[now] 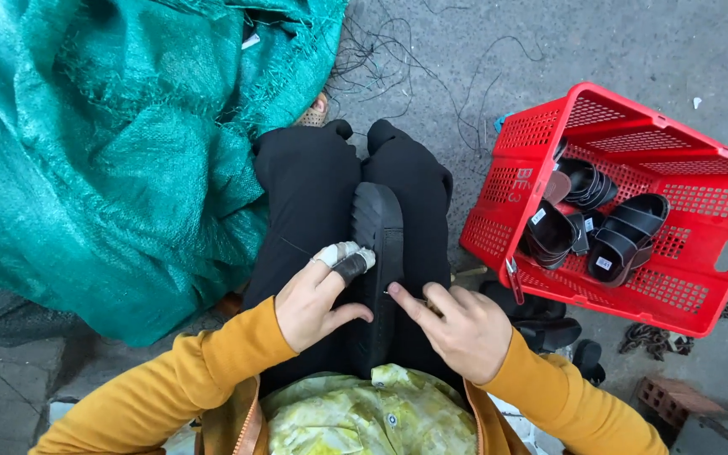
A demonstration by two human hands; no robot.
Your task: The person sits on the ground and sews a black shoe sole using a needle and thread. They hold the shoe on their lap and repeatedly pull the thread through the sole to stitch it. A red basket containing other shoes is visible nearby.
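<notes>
- Sole [378, 253] lies lengthwise on the lap, steadied between both hands.
- Left hand [313, 303]: taped fingers [343, 257] press its edge.
- Right hand [465, 329]: fingers pinch a needle at the sole.
- Crate [718, 198] of sandals [625, 236] stands within reach.

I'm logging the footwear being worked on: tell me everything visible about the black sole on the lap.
The sole is black, rubber-looking, with a ridged edge. It lies lengthwise on the lap between the thighs, toe pointing away. The left hand, fingers taped, presses its left edge; the right hand touches its right edge with a fingertip.
</notes>
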